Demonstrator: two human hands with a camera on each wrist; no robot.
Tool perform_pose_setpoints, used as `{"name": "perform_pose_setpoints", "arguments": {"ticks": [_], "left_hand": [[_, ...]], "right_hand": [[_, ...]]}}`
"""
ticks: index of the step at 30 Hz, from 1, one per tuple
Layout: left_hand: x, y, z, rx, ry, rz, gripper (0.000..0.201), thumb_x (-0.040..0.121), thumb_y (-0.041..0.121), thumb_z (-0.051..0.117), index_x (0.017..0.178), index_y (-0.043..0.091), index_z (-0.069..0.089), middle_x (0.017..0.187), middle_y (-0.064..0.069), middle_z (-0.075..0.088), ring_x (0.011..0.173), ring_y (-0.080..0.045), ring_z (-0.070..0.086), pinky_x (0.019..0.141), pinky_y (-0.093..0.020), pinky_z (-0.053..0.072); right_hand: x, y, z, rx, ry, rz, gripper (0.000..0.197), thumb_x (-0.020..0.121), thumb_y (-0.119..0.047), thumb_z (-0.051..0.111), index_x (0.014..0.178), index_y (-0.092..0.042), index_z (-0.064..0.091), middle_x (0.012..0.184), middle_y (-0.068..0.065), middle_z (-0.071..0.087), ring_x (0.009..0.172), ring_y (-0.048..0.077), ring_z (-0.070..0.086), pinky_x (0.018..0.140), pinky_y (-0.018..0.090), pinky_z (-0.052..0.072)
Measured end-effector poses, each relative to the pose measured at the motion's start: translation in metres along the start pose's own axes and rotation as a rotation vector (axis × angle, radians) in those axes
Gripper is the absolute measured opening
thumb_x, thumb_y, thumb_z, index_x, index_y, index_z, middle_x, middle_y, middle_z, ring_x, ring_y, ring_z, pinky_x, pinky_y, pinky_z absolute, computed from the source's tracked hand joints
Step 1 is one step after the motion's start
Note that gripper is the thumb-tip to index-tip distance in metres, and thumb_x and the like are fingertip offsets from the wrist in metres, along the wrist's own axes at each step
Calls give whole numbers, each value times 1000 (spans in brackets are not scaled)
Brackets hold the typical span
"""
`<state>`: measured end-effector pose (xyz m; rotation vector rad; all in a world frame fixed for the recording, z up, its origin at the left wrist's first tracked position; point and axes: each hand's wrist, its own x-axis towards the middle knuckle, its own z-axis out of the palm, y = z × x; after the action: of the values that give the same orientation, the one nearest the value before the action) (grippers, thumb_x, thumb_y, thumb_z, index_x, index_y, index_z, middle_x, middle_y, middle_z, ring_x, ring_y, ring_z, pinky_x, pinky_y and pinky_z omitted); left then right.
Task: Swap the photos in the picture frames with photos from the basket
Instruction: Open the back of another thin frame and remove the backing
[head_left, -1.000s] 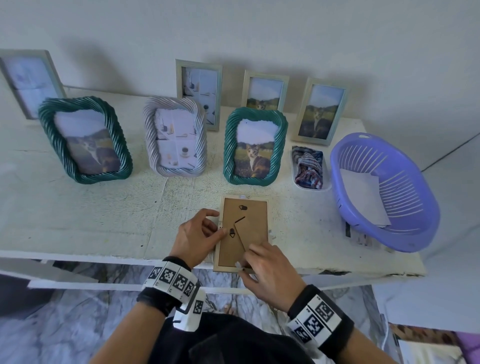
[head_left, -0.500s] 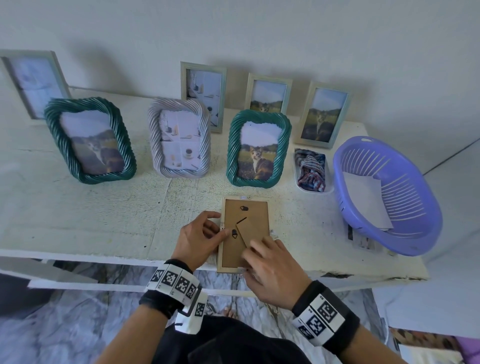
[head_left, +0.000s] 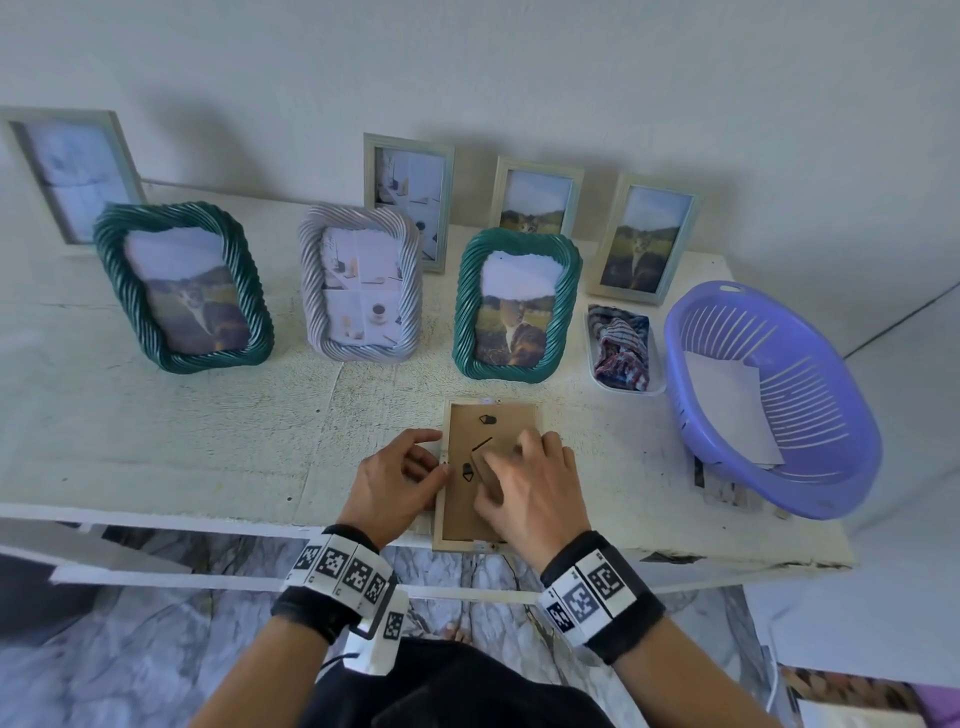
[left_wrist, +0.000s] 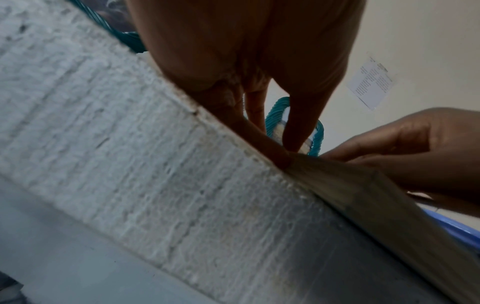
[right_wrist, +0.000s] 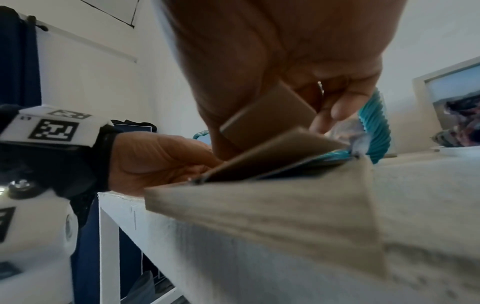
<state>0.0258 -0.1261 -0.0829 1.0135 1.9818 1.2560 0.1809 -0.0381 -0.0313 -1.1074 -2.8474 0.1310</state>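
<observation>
A wooden picture frame (head_left: 511, 421) lies face down at the table's front edge, its brown backing up. My left hand (head_left: 436, 457) holds the frame's left edge with curled fingers (left_wrist: 293, 133). My right hand (head_left: 511, 462) grips the stand leg (right_wrist: 267, 115) of the backing board (right_wrist: 280, 152), whose near end is raised off the frame (right_wrist: 259, 205). The purple basket (head_left: 831, 415) sits at the right with a white photo sheet (head_left: 727, 410) inside.
Two green twisted frames (head_left: 182, 286) (head_left: 514, 306) and a grey twisted one (head_left: 358, 280) stand behind my hands, with several plain frames against the wall. A small tray with a striped cloth (head_left: 621, 348) lies beside the basket. Loose photos (head_left: 722, 483) poke out under the basket.
My right hand moved from the frame's bottom edge up onto the stand leg and took hold of it; the backing has begun lifting. My left hand stayed at the left edge.
</observation>
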Motion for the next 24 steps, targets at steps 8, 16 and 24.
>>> {"name": "perform_pose_setpoints", "arguments": {"ticks": [8, 16, 24], "left_hand": [[-1, 2, -1, 8, -1, -1, 32, 83, 16, 74, 113, 23, 64, 80, 6, 67, 69, -6, 64, 66, -28, 60], [-1, 3, -2, 0, -10, -10, 31, 83, 16, 74, 112, 24, 64, 81, 6, 66, 67, -4, 62, 63, -22, 57], [0, 3, -2, -15, -20, -3, 31, 83, 14, 74, 111, 23, 64, 81, 4, 66, 66, -6, 63, 58, -21, 56]], "right_hand": [[-5, 25, -22, 12, 78, 65, 24, 72, -43, 65, 90, -27, 69, 79, -3, 45, 76, 18, 39, 65, 33, 39], [-34, 96, -20, 189, 110, 221, 37, 74, -31, 74, 110, -24, 72, 89, 0, 52, 85, 21, 45, 77, 40, 46], [-44, 103, 9, 207, -6, 251, 38, 77, -28, 71, 115, -25, 66, 97, 3, 49, 84, 23, 47, 75, 38, 48]]}}
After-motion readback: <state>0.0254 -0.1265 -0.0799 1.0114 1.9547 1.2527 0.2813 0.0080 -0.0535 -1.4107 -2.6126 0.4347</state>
